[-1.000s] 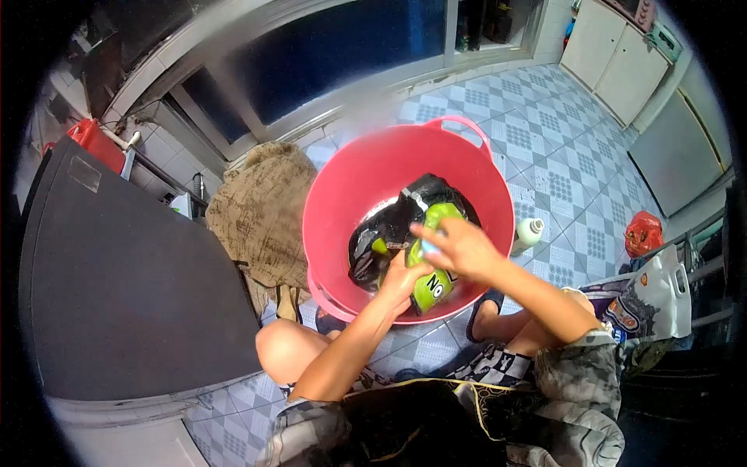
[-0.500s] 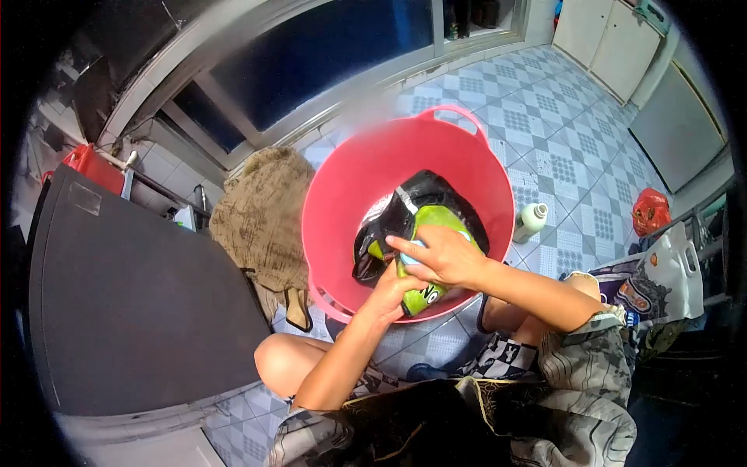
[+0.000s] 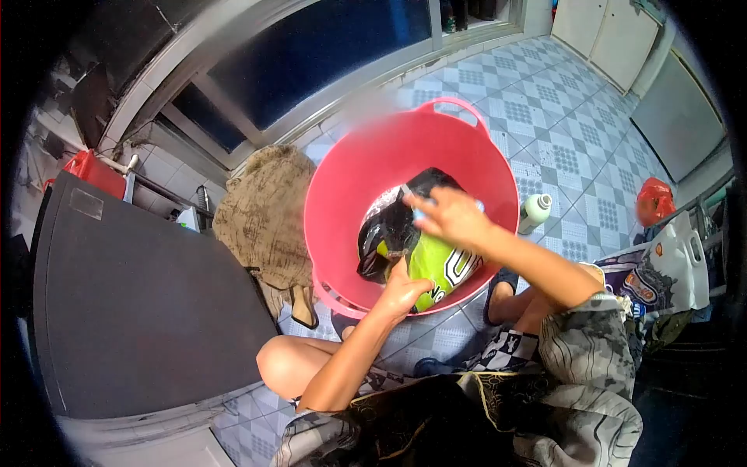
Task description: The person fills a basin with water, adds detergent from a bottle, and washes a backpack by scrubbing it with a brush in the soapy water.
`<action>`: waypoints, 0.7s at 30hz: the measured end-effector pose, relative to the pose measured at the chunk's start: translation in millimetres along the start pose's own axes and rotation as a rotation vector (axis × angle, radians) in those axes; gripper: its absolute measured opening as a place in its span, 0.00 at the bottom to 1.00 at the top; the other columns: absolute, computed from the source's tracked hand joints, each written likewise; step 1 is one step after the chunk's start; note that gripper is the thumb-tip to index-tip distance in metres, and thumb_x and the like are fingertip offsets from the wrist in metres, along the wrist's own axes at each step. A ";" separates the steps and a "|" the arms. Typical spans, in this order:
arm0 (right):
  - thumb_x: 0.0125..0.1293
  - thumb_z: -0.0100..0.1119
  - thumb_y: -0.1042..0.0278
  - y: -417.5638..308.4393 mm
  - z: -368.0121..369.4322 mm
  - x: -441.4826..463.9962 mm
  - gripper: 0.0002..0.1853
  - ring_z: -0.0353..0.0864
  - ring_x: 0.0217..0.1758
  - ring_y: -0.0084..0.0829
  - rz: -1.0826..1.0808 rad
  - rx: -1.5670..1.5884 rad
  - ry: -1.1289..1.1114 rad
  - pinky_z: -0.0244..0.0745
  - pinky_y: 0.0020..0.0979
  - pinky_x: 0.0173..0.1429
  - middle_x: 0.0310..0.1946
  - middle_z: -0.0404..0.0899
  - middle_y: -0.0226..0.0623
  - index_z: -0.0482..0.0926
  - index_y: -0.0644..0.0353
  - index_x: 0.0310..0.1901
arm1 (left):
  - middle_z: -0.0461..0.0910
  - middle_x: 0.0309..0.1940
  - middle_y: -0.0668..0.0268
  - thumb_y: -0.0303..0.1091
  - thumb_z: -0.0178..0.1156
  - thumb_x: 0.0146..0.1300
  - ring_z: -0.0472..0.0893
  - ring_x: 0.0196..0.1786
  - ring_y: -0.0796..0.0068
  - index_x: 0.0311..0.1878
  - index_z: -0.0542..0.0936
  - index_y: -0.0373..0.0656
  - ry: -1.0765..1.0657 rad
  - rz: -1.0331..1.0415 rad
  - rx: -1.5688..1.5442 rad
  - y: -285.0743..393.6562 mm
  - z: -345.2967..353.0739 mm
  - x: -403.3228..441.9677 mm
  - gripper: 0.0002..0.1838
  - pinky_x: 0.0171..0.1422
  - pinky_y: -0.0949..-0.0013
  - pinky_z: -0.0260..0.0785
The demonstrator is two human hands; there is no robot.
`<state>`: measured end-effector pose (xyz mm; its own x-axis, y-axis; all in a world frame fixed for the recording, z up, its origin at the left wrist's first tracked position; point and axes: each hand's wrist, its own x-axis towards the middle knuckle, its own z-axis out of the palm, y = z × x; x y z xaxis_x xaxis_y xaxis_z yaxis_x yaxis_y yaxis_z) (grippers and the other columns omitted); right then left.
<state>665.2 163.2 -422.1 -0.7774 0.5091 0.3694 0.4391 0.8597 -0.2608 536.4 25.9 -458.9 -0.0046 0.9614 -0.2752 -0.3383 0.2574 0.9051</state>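
Observation:
A pink tub (image 3: 342,187) stands on the floor in front of me, with a wet black and lime-green garment (image 3: 445,263) bearing white lettering bunched inside. My left hand (image 3: 405,289) grips the lime-green cloth near the tub's close rim. Over the same garment is my right hand (image 3: 455,216), smeared by motion, its fingers curled around a light blue object (image 3: 421,212) mostly hidden under the palm. What kind of object it is I cannot tell. Some water glistens at the tub bottom beside the black cloth.
A pale green bottle (image 3: 535,212) stands right of the tub. A brown cloth-covered thing (image 3: 264,210) and a dark cabinet-like box (image 3: 140,303) are on the left. At the right lie a white and purple bag (image 3: 661,268) and a red plastic bag (image 3: 654,201).
My right hand has moved up and away from my left hand, sliding over the garment. More lime-green cloth and lettering now show. My left hand keeps its grip, shifted slightly right.

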 end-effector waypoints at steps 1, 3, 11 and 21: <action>0.60 0.55 0.55 -14.5 3.2 -6.8 0.25 0.74 0.32 0.39 -0.086 0.040 0.029 0.72 0.40 0.35 0.30 0.68 0.41 0.69 0.44 0.61 | 0.76 0.48 0.62 0.13 0.55 0.47 0.78 0.47 0.71 0.56 0.68 0.38 -0.019 -0.014 0.047 -2.5 -2.6 1.1 0.29 0.53 0.68 0.71; 0.60 0.55 0.54 -40.4 -10.2 -11.5 0.26 0.73 0.31 0.38 -0.257 0.140 -0.069 0.71 0.38 0.34 0.29 0.68 0.40 0.69 0.44 0.61 | 0.76 0.47 0.63 0.13 0.55 0.47 0.78 0.47 0.72 0.55 0.69 0.38 -0.043 -0.058 0.143 -4.8 -6.5 -4.4 0.28 0.53 0.68 0.70; 0.61 0.55 0.56 -35.1 0.1 -17.7 0.26 0.73 0.32 0.41 -0.120 0.107 -0.009 0.71 0.39 0.36 0.28 0.67 0.40 0.67 0.44 0.63 | 0.77 0.44 0.64 0.14 0.54 0.48 0.78 0.46 0.72 0.56 0.68 0.37 -0.018 -0.032 0.016 -9.5 -3.4 -2.4 0.28 0.52 0.69 0.70; 0.60 0.56 0.53 -45.8 -5.8 -22.9 0.25 0.75 0.32 0.40 -0.141 0.111 -0.023 0.73 0.40 0.37 0.28 0.70 0.40 0.70 0.47 0.60 | 0.76 0.44 0.64 0.14 0.53 0.46 0.77 0.48 0.73 0.55 0.68 0.38 -0.005 -0.119 0.110 -5.7 -6.0 -0.1 0.28 0.55 0.70 0.68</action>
<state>665.5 112.4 -413.4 -0.8383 0.3820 0.3889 0.2739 0.9120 -0.3053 532.7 23.7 -465.9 0.0341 0.9238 -0.3813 -0.2307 0.3785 0.8964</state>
